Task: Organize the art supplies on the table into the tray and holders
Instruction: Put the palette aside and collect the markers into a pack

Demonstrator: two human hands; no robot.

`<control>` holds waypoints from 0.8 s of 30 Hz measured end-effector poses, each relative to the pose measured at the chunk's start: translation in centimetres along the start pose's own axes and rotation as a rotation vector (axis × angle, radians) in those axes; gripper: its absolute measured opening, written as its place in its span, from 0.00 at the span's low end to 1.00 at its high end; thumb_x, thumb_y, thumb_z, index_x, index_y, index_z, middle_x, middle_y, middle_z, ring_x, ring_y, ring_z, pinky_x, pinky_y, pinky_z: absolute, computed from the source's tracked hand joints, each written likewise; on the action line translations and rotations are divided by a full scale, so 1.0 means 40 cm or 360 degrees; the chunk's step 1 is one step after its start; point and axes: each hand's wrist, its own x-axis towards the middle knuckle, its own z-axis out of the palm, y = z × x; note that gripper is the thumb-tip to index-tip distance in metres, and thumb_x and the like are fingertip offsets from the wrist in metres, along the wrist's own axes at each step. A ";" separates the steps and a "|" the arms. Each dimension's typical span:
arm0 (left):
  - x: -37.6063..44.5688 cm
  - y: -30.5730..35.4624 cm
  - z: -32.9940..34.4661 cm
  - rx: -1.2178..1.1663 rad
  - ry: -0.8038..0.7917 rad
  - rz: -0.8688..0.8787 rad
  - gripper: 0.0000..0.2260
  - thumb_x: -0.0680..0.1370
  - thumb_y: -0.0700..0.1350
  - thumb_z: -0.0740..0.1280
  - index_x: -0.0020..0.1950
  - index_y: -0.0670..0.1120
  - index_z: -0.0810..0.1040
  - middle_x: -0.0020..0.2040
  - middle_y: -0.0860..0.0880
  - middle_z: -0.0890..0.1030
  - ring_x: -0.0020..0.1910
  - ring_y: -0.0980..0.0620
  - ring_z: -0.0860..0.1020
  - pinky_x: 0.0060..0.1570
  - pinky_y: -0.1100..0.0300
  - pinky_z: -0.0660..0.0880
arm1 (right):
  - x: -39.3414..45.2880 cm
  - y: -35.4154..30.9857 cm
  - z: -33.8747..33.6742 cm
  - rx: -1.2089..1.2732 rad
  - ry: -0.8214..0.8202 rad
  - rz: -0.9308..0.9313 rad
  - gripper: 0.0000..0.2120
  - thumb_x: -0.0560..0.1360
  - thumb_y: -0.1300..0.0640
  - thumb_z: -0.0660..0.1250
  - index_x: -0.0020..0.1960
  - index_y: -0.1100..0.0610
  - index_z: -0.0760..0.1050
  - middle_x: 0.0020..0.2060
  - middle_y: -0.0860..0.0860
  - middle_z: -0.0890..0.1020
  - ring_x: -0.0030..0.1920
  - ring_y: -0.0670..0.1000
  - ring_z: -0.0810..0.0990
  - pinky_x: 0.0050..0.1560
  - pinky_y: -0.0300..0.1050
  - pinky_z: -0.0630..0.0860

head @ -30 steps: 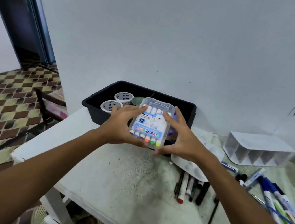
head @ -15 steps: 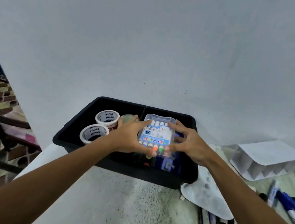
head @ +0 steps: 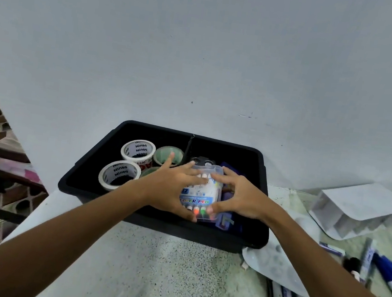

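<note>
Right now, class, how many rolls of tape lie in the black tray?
4: two white rolls at left, two green rolls beside them, one largely behind the left hand. More may be hidden.

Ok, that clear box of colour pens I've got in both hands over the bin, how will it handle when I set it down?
The pen box looks like rigid clear plastic, so it should keep its shape. It is flat, so it probably won't roll or tip. The smooth plastic may be slippery; the left hand and right hand grip its edges.

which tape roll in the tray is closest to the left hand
The pale green tape roll by the divider: the left hand overlaps its rim, while both white rolls sit further left.
</note>
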 end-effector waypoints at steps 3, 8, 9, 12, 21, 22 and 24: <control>0.006 0.010 -0.006 0.0132 -0.0065 0.0040 0.39 0.71 0.66 0.68 0.77 0.53 0.61 0.78 0.52 0.59 0.76 0.54 0.57 0.73 0.40 0.36 | 0.001 0.017 -0.013 -0.0465 -0.0046 0.0107 0.50 0.55 0.34 0.78 0.72 0.48 0.68 0.75 0.48 0.61 0.75 0.50 0.58 0.73 0.50 0.62; 0.027 0.027 -0.042 0.0064 -0.0117 0.0011 0.30 0.74 0.68 0.61 0.71 0.52 0.72 0.74 0.50 0.68 0.73 0.54 0.63 0.75 0.43 0.43 | -0.032 0.005 -0.042 -0.0575 0.0191 0.0037 0.30 0.70 0.45 0.75 0.69 0.51 0.73 0.73 0.52 0.67 0.74 0.50 0.62 0.69 0.42 0.60; 0.032 0.033 -0.047 0.0066 -0.0094 0.0018 0.30 0.74 0.67 0.62 0.70 0.51 0.73 0.72 0.50 0.69 0.72 0.53 0.64 0.75 0.45 0.47 | -0.038 0.009 -0.048 -0.0685 0.0324 0.0014 0.26 0.73 0.48 0.72 0.68 0.52 0.73 0.72 0.52 0.68 0.73 0.50 0.62 0.68 0.42 0.60; 0.048 0.062 -0.043 -0.0023 0.0016 0.0092 0.34 0.73 0.64 0.67 0.74 0.49 0.67 0.74 0.48 0.66 0.73 0.51 0.59 0.73 0.58 0.51 | -0.048 0.041 -0.047 -0.1127 0.0544 0.0094 0.22 0.78 0.47 0.65 0.70 0.51 0.70 0.75 0.54 0.63 0.76 0.55 0.55 0.72 0.51 0.58; 0.059 0.076 0.004 -0.0002 -0.0178 0.0078 0.39 0.73 0.66 0.66 0.78 0.53 0.56 0.80 0.45 0.51 0.78 0.49 0.51 0.73 0.57 0.50 | -0.068 0.074 -0.022 -0.0913 0.0499 0.0286 0.25 0.77 0.46 0.65 0.72 0.52 0.68 0.77 0.53 0.57 0.78 0.52 0.41 0.72 0.54 0.59; 0.056 0.078 0.004 -0.0003 -0.0181 0.0084 0.39 0.73 0.65 0.66 0.78 0.53 0.57 0.80 0.45 0.51 0.78 0.49 0.51 0.73 0.58 0.50 | -0.070 0.074 -0.022 -0.0893 0.0515 0.0284 0.24 0.77 0.47 0.65 0.72 0.52 0.68 0.77 0.52 0.58 0.78 0.52 0.41 0.72 0.54 0.60; 0.053 0.079 0.005 -0.0013 -0.0180 0.0087 0.39 0.73 0.65 0.66 0.78 0.53 0.57 0.80 0.46 0.51 0.78 0.50 0.50 0.73 0.58 0.50 | -0.073 0.072 -0.021 -0.0870 0.0552 0.0270 0.22 0.78 0.49 0.65 0.70 0.53 0.70 0.76 0.52 0.60 0.78 0.51 0.43 0.71 0.54 0.61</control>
